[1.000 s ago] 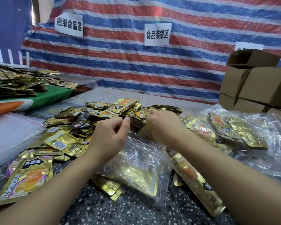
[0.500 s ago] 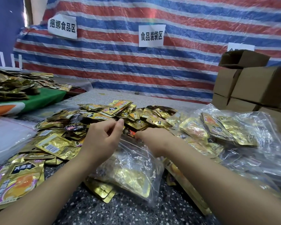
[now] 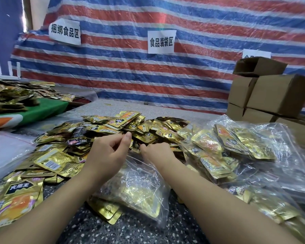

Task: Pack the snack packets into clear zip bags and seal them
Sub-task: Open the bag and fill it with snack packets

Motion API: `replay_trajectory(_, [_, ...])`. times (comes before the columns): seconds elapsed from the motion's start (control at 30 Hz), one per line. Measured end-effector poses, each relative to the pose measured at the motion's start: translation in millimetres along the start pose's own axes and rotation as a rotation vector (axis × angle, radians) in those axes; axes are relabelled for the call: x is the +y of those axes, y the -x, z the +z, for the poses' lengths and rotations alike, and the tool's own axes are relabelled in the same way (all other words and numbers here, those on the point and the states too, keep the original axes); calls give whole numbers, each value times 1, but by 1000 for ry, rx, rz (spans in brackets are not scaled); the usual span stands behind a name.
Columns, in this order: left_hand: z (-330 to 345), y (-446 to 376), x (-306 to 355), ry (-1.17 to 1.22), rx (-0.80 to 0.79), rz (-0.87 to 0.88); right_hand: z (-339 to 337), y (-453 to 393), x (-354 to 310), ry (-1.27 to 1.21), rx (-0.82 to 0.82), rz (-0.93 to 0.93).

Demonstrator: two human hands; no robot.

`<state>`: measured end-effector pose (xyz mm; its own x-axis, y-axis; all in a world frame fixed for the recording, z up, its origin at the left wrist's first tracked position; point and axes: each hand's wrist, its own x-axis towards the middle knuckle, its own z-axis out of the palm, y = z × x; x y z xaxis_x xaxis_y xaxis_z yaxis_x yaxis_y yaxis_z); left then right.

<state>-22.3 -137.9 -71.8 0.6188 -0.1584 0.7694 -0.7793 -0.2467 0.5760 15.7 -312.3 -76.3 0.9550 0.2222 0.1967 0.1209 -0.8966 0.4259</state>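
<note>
Now both hands (image 3: 130,154) pinching clear zip bag (image 3: 141,187) top edge, gold snack packets (image 3: 113,124) heaped behind.

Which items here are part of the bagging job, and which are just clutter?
In the job:
- clear zip bag being closed
- left hand, right hand
- loose snack packets
- filled bags

Lying about:
- cardboard boxes
- wall signs
- far packet pile

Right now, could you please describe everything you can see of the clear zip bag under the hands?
The clear zip bag is thin, crinkled, glossy transparent plastic holding gold foil packets. It lies flat on the speckled table, mouth away from the person. The left hand and right hand pinch its top edge. Whether it is sealed is unclear.
</note>
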Motion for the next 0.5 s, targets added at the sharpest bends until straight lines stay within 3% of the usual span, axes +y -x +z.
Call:
replay_trajectory(0.3, [0, -1, -5, -26, 5, -17, -13, 7, 7, -291, 78, 200])
replay_trajectory(0.4, [0, -2, -3, -34, 19, -2, -33, 17, 14, -618, 118, 316])
replay_trajectory(0.5, [-1, -3, 0, -8, 37, -3, -55, 29, 20, -1161, 168, 438])
